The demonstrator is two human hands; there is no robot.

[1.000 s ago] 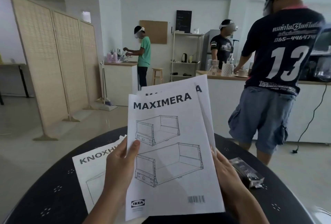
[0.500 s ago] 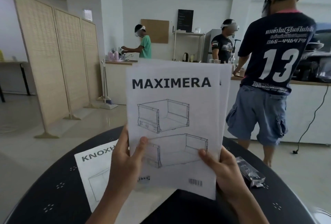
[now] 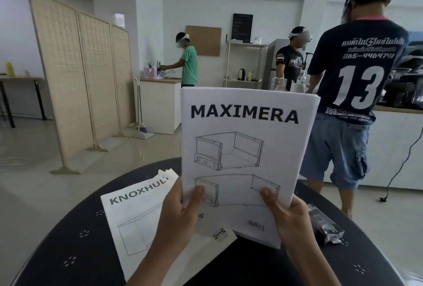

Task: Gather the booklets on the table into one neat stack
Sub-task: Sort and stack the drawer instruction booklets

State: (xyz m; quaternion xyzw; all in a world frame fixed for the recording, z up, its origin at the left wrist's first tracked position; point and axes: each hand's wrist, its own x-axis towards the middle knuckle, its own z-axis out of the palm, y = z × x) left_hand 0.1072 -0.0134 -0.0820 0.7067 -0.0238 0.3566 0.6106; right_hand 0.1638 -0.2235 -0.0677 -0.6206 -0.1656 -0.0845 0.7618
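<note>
I hold the white MAXIMERA booklets (image 3: 247,148) upright above the round dark table (image 3: 68,240), their edges lined up so they look like one bundle. My left hand (image 3: 180,214) grips the lower left edge, thumb on the cover. My right hand (image 3: 288,217) grips the lower right edge the same way. A KNOXHULT booklet (image 3: 135,217) lies flat on the table at the left, partly under my left hand, with more paper corners peeking out at its far end.
A small clear plastic bag of hardware (image 3: 325,226) lies on the table right of my right hand. A person in a dark "13" shirt (image 3: 352,84) stands close behind the table at the right. Two more people work at counters farther back. A folding screen (image 3: 75,84) stands left.
The MAXIMERA booklets were fanned apart and tilted; now they stand upright with edges aligned. Both hands slid down to grip the bottom corners.
</note>
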